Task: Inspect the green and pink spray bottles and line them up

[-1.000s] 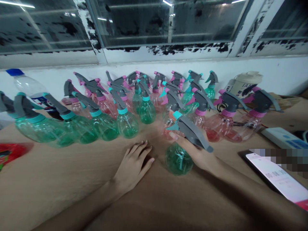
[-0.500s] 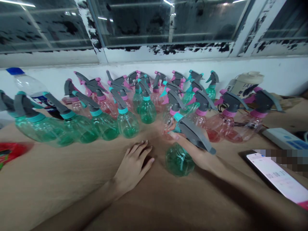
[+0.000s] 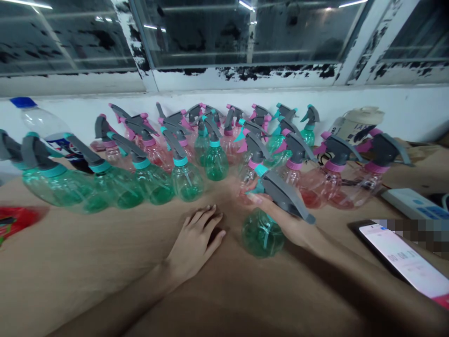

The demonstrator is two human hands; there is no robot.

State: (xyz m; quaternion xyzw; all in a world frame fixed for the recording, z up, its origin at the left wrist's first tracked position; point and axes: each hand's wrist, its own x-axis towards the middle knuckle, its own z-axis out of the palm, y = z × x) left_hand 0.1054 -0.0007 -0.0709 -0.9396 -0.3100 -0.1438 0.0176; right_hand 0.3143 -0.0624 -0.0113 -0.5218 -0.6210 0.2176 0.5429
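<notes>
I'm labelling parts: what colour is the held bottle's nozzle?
Its nozzle is turquoise; the head view shows it.

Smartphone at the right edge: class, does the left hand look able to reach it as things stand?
Probably not directly: the left hand holds nothing, but the right forearm slants between it and the smartphone.

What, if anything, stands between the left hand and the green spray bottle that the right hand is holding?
Nothing visible does: the tabletop shows between the left hand and the green spray bottle, which the right hand grips near its top.
</notes>
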